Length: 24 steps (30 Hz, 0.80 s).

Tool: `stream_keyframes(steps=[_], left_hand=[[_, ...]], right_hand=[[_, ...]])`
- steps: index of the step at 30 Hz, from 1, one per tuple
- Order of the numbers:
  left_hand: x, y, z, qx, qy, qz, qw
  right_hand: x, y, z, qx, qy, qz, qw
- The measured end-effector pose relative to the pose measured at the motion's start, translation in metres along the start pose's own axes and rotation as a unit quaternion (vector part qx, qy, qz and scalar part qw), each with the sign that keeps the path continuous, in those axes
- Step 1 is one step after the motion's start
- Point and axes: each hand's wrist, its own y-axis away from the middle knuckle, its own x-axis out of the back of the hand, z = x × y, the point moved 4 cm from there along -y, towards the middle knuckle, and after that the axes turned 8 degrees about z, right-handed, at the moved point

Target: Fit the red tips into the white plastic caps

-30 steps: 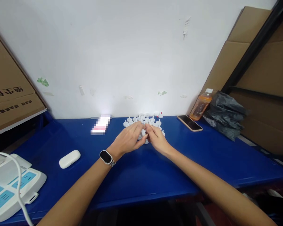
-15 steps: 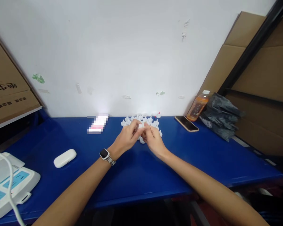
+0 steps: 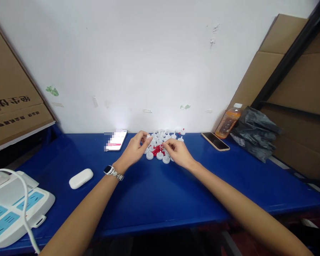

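Observation:
My left hand [image 3: 136, 145] pinches a white nozzle cap [image 3: 148, 137] between thumb and fingertips, above the left side of a cluster of similar caps. Across from it, my right hand [image 3: 178, 152] is closed with thumb and forefinger together. Whatever its fingertips may hold is too small to make out. Between the hands lies a heap of small red pieces [image 3: 158, 150]. Several white caps with pointed spouts, such as the upright cap [image 3: 166, 159] at the front, surround the heap. One cap with a red tip [image 3: 182, 131] stands at the back near the wall.
On the blue table [image 3: 149, 199] a lit phone [image 3: 117, 140] and a white case [image 3: 81, 178] lie left, with a power strip [image 3: 18, 209] nearer. To the right are a dark-screened phone [image 3: 215, 141], an orange drink bottle [image 3: 228, 121] and a black plastic bag [image 3: 257, 131].
My hands were together on a white piece; now they are apart, the cap staying in my left hand. The red heap between them has come into view. The whole view has shifted slightly.

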Motion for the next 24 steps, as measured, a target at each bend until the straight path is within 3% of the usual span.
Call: stream_keyframes(steps=[4,9,14,18,24], left_hand=[[-0.006,0.003,-0.004,-0.028,-0.034,-0.022,0.999],[0.000,0.001,-0.017,-0.020,-0.053,-0.017,0.998],[0.003,-0.001,-0.023,0.016,-0.039,-0.012,0.999],[0.000,-0.002,-0.021,0.055,0.032,0.004,0.998],[-0.001,-0.003,-0.016,0.069,0.089,0.007,0.994]], right_hand=[[-0.012,-0.019,-0.013,0.068,0.118,-0.052,0.989],[-0.022,-0.033,-0.013,0.061,0.160,-0.097,0.980],[-0.023,-0.036,-0.009,0.026,0.016,-0.075,0.997],[-0.024,-0.044,-0.018,0.028,-0.124,-0.078,0.989],[-0.020,-0.056,-0.033,0.045,-0.168,-0.058,0.983]])
